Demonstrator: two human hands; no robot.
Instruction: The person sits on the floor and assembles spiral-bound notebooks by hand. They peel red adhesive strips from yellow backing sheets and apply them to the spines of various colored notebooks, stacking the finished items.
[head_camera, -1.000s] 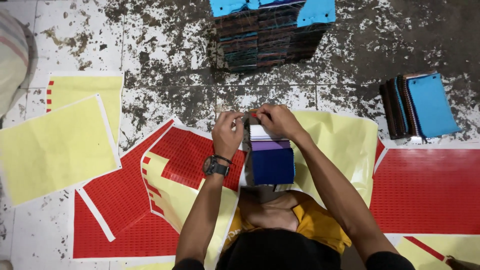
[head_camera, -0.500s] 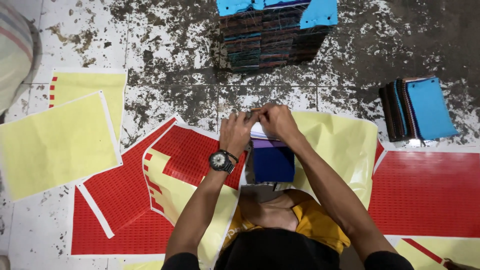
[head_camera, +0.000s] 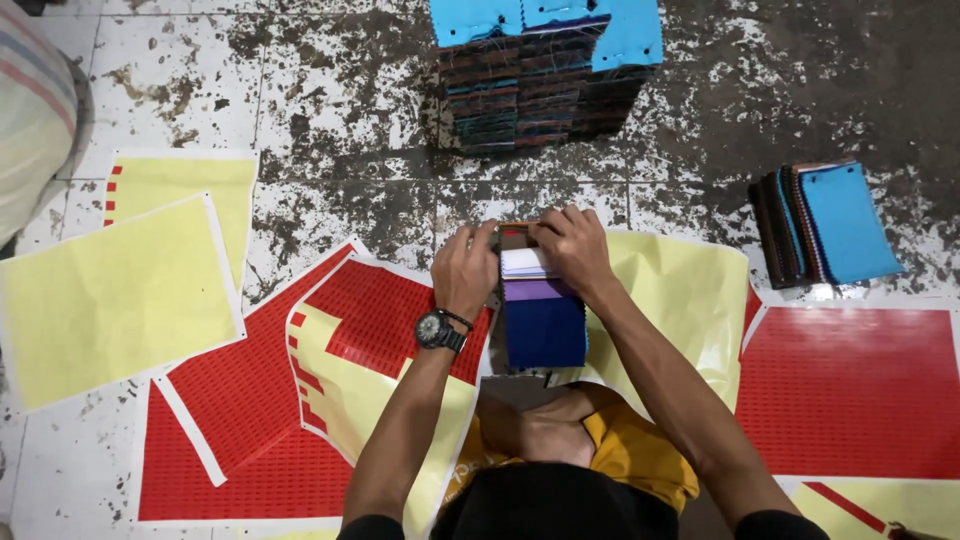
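Floor (head_camera: 330, 110): stained tile, with red sheets (head_camera: 850, 390) and yellow sheets (head_camera: 110, 300) spread left and right of you. Bare tile lies open between your hands and the tall swatch stack (head_camera: 530, 90) ahead. A smaller fanned swatch pile (head_camera: 830, 225) sits at the right. Your swatch booklet (head_camera: 543, 310) lies on the floor before your knees. Left hand (head_camera: 465, 272) and right hand (head_camera: 568, 248) pinch its top edge.

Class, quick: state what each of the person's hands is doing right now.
Left hand: closed on the left top edge of the fabric swatch stack.
Right hand: fingers pressed on the top edge of the same stack.
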